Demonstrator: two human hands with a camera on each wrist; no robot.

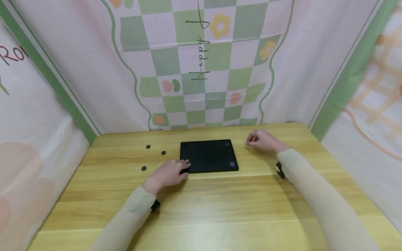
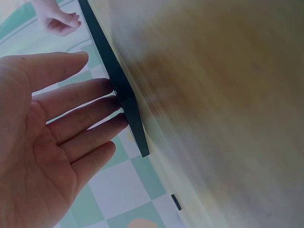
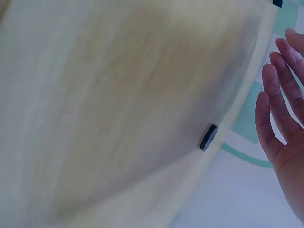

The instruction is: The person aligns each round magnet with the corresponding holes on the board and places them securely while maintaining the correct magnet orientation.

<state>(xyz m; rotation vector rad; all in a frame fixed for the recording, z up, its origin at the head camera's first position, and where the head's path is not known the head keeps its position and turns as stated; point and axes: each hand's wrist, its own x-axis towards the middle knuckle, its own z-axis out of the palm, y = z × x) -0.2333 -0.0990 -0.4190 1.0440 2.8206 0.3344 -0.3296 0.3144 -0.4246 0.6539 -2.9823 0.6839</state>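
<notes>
Surface: one wood-grain table (image 1: 220,209), fenced in on the sides I can see by printed cloth.

Nearest me on the feed: two pale sleeves, left (image 1: 125,219) and right (image 1: 314,188), each with a small black fitting at the wrist.

Left hand (image 1: 168,172): fingers fairly straight, thumb standing apart, fingertips touching the near left corner of the board; I see no grip closed round it.

Black board (image 1: 207,153): one, flat, rectangular, lying mid-table toward the back. Long axis runs left to right, between the hands. It lies ahead and to the right of the left hand, the nearer one; from the right hand it lies to the left, with a gap between.

Containers: none that I can see; the board bears round pads (image 1: 232,164) near its corners.

Loose discs (image 1: 143,168): three, dark, left of the board. My right wrist view adds another disc (image 3: 209,137), which I cannot pick out from the head.

Right hand (image 1: 265,140): fingers loosely bent, nothing visible in them.

Farthest: checked green-and-white cloth (image 1: 216,48) with flowers.
</notes>
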